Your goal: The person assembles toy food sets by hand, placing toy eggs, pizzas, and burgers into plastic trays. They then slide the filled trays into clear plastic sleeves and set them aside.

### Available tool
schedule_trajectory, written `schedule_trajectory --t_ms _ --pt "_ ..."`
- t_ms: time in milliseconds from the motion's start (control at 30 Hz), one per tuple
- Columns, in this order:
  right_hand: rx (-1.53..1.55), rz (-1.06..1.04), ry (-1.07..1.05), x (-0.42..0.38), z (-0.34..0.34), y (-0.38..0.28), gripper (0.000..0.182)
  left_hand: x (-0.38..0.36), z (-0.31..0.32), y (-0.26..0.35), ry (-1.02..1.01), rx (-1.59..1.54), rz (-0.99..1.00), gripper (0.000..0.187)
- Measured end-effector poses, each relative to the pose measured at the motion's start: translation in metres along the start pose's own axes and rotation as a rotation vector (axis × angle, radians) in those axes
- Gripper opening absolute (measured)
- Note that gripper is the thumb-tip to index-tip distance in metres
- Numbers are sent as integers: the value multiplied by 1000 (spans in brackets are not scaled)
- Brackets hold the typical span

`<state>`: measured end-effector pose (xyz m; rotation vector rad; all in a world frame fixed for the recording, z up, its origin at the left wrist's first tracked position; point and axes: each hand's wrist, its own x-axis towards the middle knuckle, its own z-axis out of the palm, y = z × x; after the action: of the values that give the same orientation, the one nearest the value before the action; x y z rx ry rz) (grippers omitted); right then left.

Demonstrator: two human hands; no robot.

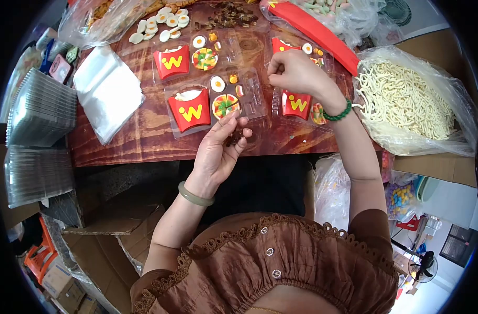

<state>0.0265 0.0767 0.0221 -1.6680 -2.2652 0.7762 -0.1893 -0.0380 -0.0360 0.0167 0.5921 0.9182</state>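
so the left hand (218,149) is palm up, fingers loosely cupped, with a little pile of dark brown candy pieces (234,137) sitting in it, right at the near edge of the wooden table (139,133). it's just below a clear plastic tray (215,107) that has a red fries box with a yellow w (190,111), a fried egg gummy (217,83) and a pizza gummy (225,105) in its slots.

the right hand (296,73) is up over another tray (297,102) to the right, fingers pinched shut near the thumb. whatever it's pinching is too small to make out, so can't say what it grips. that tray has its own red box (296,103) just below the hand. there's a green bead bracelet (337,112) on the right wrist and a pale jade bangle (194,196) on the left.

a third tray (194,57) sits further back with the same kind of red box, egg and pizza pieces. behind it there's a loose pile of the dark brown pieces (228,15) and a bunch of egg gummies (160,26) on the table.

off to the right is a big open bag of pale noodle-shaped candy (406,99), with a long red strip (315,32) running along beside it. on the left there's a stack of white plastic bags (105,91) and, past the table edge, stacks of empty clear trays (37,110). cardboard boxes (108,230) sit down by the floor.
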Motion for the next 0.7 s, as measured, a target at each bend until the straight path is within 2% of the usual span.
schedule_trajectory --t_ms 33,100,133,233,300,467,700 --pt "2 0 -8 -4 -1 -6 13 0 -1 0 7 -5 0 26" --pt "272 11 -168 -13 0 -15 15 2 -2 0 -24 -10 -2 26" --pt "294 16 -208 -15 2 -19 17 2 -2 0 -24 -9 -5 26" --pt "228 86 -272 -17 13 -31 17 1 -3 -1 -16 -18 -3 27" --pt "195 60 -273 -17 25 -30 19 1 -5 0 -38 -18 6 27" --pt "92 -134 -42 -22 52 -23 17 1 -5 0 -8 -19 15 27" --pt "210 -106 44 -39 48 -21 15 4 -10 0 -41 -51 8 27"
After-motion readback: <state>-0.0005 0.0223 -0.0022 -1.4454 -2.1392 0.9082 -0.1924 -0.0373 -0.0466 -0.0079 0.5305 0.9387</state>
